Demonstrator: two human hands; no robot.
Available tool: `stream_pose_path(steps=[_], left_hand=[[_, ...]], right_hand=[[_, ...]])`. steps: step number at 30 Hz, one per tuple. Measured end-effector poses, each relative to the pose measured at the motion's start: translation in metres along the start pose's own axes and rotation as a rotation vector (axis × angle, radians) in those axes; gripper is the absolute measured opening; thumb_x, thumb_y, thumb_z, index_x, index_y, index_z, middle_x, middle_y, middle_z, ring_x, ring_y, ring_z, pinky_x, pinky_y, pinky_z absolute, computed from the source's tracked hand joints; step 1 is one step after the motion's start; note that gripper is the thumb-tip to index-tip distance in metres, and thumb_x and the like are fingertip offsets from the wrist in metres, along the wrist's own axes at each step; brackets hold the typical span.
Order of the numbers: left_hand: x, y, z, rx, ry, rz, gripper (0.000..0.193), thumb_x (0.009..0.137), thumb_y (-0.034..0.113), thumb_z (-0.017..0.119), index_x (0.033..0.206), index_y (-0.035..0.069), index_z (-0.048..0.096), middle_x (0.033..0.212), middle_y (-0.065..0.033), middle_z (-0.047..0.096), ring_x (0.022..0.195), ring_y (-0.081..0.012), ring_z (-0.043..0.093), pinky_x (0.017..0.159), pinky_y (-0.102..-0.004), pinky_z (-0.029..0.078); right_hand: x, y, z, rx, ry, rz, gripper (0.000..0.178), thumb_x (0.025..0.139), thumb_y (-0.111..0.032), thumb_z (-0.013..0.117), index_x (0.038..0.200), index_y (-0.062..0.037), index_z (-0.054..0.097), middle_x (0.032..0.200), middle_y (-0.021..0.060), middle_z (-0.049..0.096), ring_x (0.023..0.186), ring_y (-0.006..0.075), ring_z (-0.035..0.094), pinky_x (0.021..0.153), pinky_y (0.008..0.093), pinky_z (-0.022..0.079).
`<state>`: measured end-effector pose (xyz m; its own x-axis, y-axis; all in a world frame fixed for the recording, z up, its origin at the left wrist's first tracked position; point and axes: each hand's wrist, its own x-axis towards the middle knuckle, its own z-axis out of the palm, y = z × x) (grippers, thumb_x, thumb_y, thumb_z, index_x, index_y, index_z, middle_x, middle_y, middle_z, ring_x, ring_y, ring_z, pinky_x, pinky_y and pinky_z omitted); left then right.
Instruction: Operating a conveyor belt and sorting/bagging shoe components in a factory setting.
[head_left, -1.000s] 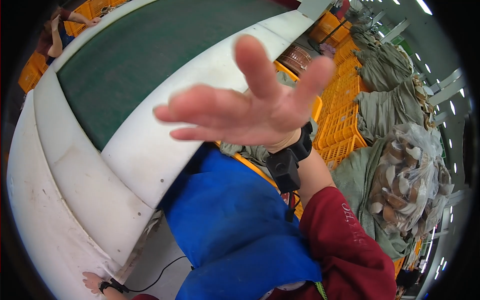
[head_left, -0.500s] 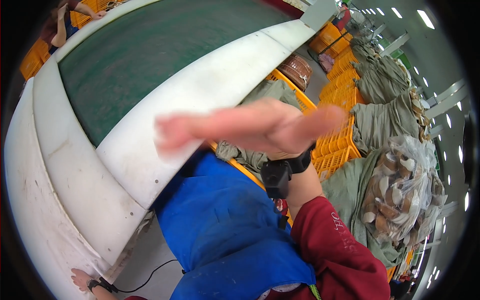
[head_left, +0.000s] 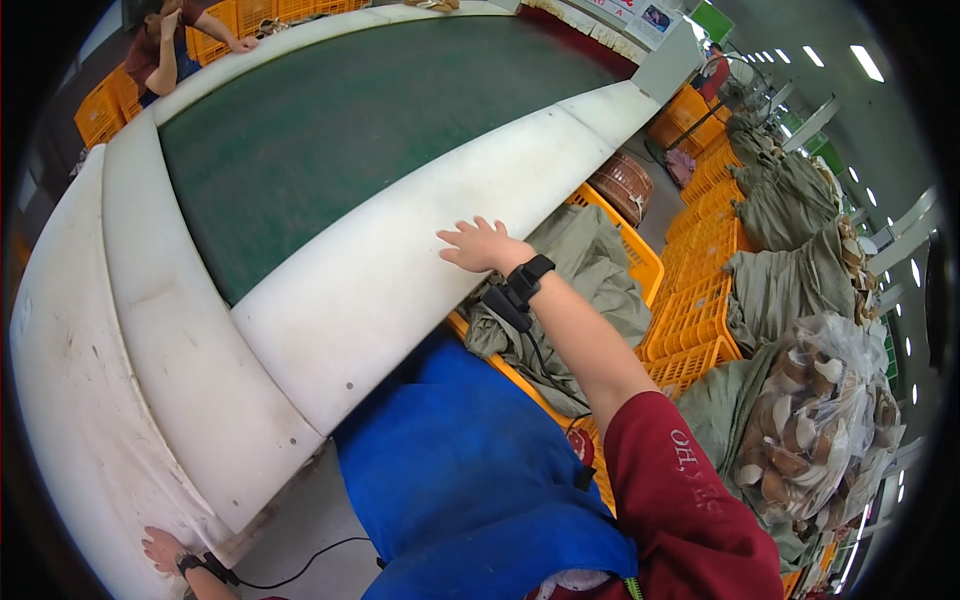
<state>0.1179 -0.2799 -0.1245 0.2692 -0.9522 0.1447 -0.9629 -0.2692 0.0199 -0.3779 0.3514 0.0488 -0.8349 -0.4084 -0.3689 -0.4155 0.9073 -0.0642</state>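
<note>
My right hand (head_left: 478,245) lies with its fingers spread on the white border panel (head_left: 400,260) that runs along the green conveyor belt (head_left: 380,140). Nothing is in it. A black strap with a small dark device (head_left: 520,290) circles that wrist. At the lower left, my left hand (head_left: 163,550) rests on the white side panel (head_left: 100,400), its fingers apart and also without anything in them. A black band and cable are at the left wrist. My blue apron (head_left: 450,450) fills the space between my arms.
An orange crate (head_left: 640,262) lined with grey-green cloth (head_left: 590,250) stands beside my right arm. Behind it are stacked orange crates (head_left: 690,300), a brown basket (head_left: 622,188) and a clear bag of brown-and-white pieces (head_left: 795,425). Across the belt a person (head_left: 165,60) leans on the border.
My right hand, blurred and raised near the camera before, has come down onto the white panel with fingers spread. The view has shifted slightly. My left hand stays on the side panel.
</note>
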Motion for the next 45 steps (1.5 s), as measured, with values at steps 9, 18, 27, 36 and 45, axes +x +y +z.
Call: stream_pose_path(steps=[9,18,27,36,45], left_hand=[[-0.01,0.001,-0.017,0.052,0.007,0.025,0.063,0.084,0.06,0.027,0.134,0.023,0.036,0.14,0.0016,0.033,0.128,-0.0339,0.026,0.1,-0.0553,0.022],[-0.036,0.006,-0.055,0.212,-0.082,0.37,0.061,0.088,0.052,0.027,0.13,0.009,0.038,0.133,-0.0137,0.04,0.124,-0.0281,0.036,0.102,-0.0451,0.024],[-0.385,0.085,-0.204,-0.943,-1.06,1.181,0.041,0.089,0.024,0.05,0.122,0.0,0.048,0.12,-0.0122,0.052,0.115,-0.0213,0.046,0.099,-0.0327,0.033],[-0.605,0.154,-0.257,-1.169,-2.477,0.953,0.063,0.085,0.054,0.046,0.129,0.009,0.039,0.128,-0.0043,0.046,0.116,-0.0192,0.043,0.099,-0.0389,0.032],[-0.603,0.151,-0.245,-1.242,-2.56,0.62,0.057,0.089,0.056,0.033,0.119,0.009,0.046,0.113,-0.0014,0.055,0.103,-0.0124,0.051,0.087,-0.033,0.043]], right_hand=[[0.032,0.025,0.066,0.134,0.068,0.229,0.055,0.091,-0.044,0.028,0.141,-0.028,0.014,0.148,0.0097,0.003,0.135,0.0362,0.004,0.105,0.0552,0.009],[0.031,0.028,0.066,0.253,0.061,0.215,0.054,0.091,-0.043,0.028,0.141,-0.0278,0.014,0.148,0.0097,0.0,0.135,0.0355,-0.001,0.106,0.0551,0.005],[0.011,-0.013,0.032,0.527,0.295,0.143,0.048,0.091,-0.039,0.032,0.135,-0.0171,0.033,0.14,0.0151,0.027,0.129,0.0398,0.02,0.102,0.0587,0.012],[-0.054,-0.047,-0.049,0.486,1.1,-0.197,0.035,0.088,-0.022,0.045,0.12,-0.0098,0.048,0.118,0.0132,0.051,0.119,0.0385,0.036,0.097,0.0591,0.021],[-0.056,-0.06,-0.041,0.423,1.099,-0.279,0.032,0.085,-0.018,0.05,0.116,-0.009,0.051,0.109,0.0082,0.055,0.112,0.0342,0.043,0.096,0.0572,0.024]])
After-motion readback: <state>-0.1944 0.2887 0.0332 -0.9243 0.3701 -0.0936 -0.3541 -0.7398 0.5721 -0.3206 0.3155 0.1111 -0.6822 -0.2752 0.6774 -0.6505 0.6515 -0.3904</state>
